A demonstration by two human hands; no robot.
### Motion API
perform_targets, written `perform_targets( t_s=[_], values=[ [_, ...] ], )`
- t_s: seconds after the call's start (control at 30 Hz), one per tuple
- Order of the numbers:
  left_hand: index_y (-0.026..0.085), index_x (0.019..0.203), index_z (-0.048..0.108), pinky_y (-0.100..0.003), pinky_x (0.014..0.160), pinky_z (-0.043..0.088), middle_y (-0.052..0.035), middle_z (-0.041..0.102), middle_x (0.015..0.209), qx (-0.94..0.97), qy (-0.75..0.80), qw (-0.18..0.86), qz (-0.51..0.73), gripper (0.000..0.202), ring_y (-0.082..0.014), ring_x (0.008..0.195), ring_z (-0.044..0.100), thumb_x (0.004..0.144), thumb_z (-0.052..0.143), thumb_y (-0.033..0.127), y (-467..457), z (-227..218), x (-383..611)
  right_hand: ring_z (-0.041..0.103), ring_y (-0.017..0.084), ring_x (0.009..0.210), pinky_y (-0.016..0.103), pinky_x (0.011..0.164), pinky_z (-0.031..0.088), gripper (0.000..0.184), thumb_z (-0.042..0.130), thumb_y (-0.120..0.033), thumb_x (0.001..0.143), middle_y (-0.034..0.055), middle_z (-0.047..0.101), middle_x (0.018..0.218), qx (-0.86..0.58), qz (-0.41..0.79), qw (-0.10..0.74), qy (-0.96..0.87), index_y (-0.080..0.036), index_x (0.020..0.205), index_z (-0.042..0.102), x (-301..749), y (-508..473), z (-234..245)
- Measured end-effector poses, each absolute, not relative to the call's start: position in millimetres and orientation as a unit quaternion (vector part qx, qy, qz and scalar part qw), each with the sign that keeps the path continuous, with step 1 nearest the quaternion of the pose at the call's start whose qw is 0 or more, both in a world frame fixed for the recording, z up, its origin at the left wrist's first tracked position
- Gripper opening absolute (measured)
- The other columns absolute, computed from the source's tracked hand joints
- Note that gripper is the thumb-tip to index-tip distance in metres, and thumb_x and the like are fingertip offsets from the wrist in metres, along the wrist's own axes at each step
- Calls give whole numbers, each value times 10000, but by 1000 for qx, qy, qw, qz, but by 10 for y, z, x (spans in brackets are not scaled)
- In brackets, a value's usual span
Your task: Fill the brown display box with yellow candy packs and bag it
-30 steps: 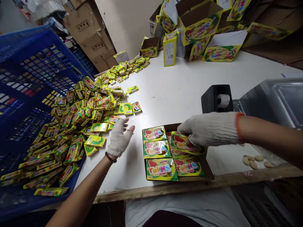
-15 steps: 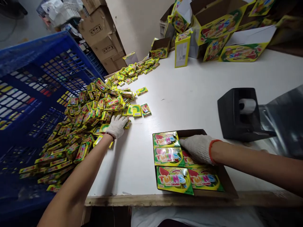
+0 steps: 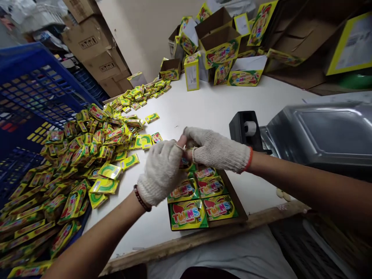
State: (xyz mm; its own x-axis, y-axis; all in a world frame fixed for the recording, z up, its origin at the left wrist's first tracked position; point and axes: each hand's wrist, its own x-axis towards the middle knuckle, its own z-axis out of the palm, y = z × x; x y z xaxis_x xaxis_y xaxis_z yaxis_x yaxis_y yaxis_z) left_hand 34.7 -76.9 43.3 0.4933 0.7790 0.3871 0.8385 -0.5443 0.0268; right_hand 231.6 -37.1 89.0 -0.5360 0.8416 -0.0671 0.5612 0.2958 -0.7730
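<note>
Both my hands wear white knitted gloves with bare thumb tips, and they meet above the display carton (image 3: 236,211). My left hand (image 3: 164,170) has its fingers curled inward, and its thumb touches the other hand. My right hand (image 3: 216,149) is closed in a pinch at the same spot. Anything between the fingers is too small or hidden to name. Below them, the carton holds yellow-green TWINS packs (image 3: 188,215) laid flat in two columns. My hands cover its far end. Left of my left hand, small candy boxes (image 3: 107,170) lie loose beside a large heap (image 3: 84,143).
A blue plastic crate (image 3: 37,81) stands at the left, behind the heap. The black tape dispenser (image 3: 244,130) sits right of my hands, near a grey plastic-covered object (image 3: 328,135). Open printed cartons (image 3: 221,50) crowd the back. Brown boxes (image 3: 90,42) are stacked at the back left.
My left hand has left the heap, and my right hand has lifted out of the carton. They now meet above it. The view has shifted right.
</note>
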Motion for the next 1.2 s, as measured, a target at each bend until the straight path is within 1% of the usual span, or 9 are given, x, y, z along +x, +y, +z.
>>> perform_targets(
  t_s=[0.1, 0.2, 0.27, 0.33, 0.43, 0.57, 0.8, 0.97, 1.2],
  values=[
    [206, 1573, 171, -503, 1021, 466, -167, 572, 1316, -862, -445, 54, -235, 969, -343, 1197, 561, 816, 735, 425, -902, 353, 507, 569, 118, 630, 224, 576, 411, 183, 527, -130, 812, 15, 670, 742, -465, 338, 94, -812, -151, 920, 674, 2512, -343, 946],
    [197, 1567, 234, -572, 1099, 410, -202, 500, 1456, -862, -463, 26, -203, 822, -384, 1343, 477, 902, 623, 483, -1058, 130, 494, 593, 148, 588, 250, 544, 401, 216, 525, -133, 795, 29, 679, 672, -500, 261, -50, -824, -171, 875, 721, 2686, -303, 919],
    [165, 1534, 324, -627, 1120, 372, -225, 500, 1471, -863, -482, 14, -149, 720, -412, 1372, 455, 935, 560, 487, -1170, -63, 456, 662, 192, 698, 275, 583, 432, 254, 533, -142, 812, 83, 743, 817, -507, 205, -117, -829, -173, 939, 750, 2687, -289, 847],
    [130, 1505, 378, -659, 1137, 341, -249, 493, 1482, -859, -499, 6, -117, 682, -431, 1398, 433, 947, 532, 490, -1268, -247, 417, 704, 240, 876, 301, 664, 475, 297, 542, -153, 846, 138, 759, 1012, -500, 177, -147, -835, -165, 1058, 750, 2601, -281, 736],
    [138, 1517, 371, -648, 1174, 310, -237, 433, 1544, -844, -517, -15, -139, 640, -401, 1458, 371, 970, 500, 443, -1369, -428, 365, 702, 286, 1029, 341, 766, 512, 352, 560, -156, 883, 189, 735, 1139, -483, 177, -166, -841, -139, 1203, 706, 2437, -280, 552],
    [181, 1526, 375, -622, 1206, 281, -195, 385, 1591, -820, -535, -69, -188, 591, -348, 1504, 311, 983, 487, 385, -1417, -479, 328, 690, 306, 1086, 384, 822, 530, 378, 548, -159, 926, 201, 711, 1188, -468, 166, -191, -847, -155, 1288, 658, 2380, -335, 462],
    [175, 1495, 431, -608, 1219, 266, -191, 431, 1561, -811, -534, -101, -219, 560, -326, 1502, 321, 975, 506, 367, -1416, -456, 326, 696, 332, 1055, 412, 784, 551, 358, 441, -120, 957, 196, 676, 1176, -505, 129, -176, -835, -151, 1259, 631, 2423, -429, 559],
    [187, 1473, 464, -623, 1209, 279, -182, 470, 1530, -808, -532, -109, -229, 534, -334, 1496, 330, 969, 513, 356, -1407, -460, 335, 705, 329, 1028, 399, 757, 563, 350, 432, -94, 947, 189, 679, 1148, -459, 113, -190, -860, -130, 1209, 660, 2360, -461, 336],
    [207, 1467, 480, -616, 1226, 255, -169, 464, 1542, -801, -528, -128, -250, 512, -320, 1497, 335, 979, 509, 358, -1439, -481, 317, 702, 290, 1011, 358, 802, 538, 349, 412, -53, 932, 223, 714, 1060, -437, 42, -174, -881, -95, 1093, 718, 2192, -583, 76]
  ],
)
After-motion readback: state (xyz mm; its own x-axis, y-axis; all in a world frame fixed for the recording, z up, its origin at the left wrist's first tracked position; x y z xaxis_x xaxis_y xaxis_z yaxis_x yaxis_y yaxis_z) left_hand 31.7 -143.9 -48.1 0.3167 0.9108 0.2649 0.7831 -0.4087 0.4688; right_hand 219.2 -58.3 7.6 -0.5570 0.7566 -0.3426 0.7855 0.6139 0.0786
